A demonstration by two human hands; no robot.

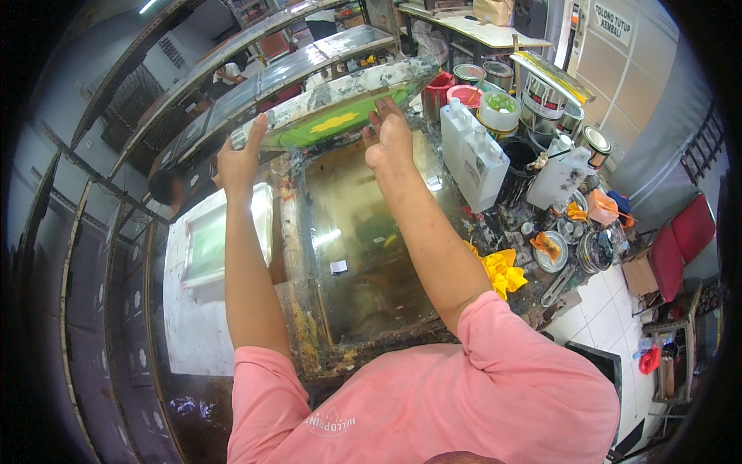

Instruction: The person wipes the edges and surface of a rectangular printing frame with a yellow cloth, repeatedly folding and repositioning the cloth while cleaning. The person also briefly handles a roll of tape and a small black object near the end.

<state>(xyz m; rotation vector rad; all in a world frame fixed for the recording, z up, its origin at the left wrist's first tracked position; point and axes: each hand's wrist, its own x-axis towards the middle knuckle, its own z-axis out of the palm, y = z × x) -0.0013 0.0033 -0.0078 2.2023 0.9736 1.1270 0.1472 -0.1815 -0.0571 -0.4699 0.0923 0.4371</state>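
Observation:
A screen printing frame [301, 114] with a paint-crusted white-grey border is tilted up at the far side of the workbench. Its green mesh carries a yellow shape. My left hand [241, 158] is raised at the frame's near left end, fingers apart; whether it touches the border is hard to tell. At the right part of the green mesh, my right hand [390, 138] is up with its fingers spread, the tips close to or against the frame. Below my arms lies a glass printing bed [363, 224], with a small white paper piece [338, 267] on it.
On the left, a second, white-edged frame [267, 224] lies on a white board [189, 332]. White jerrycans [473, 162], paint cans [541, 97] and a yellow cloth [502, 272] crowd the right side. A red chair [680, 243] stands farther right; metal racks rise at left.

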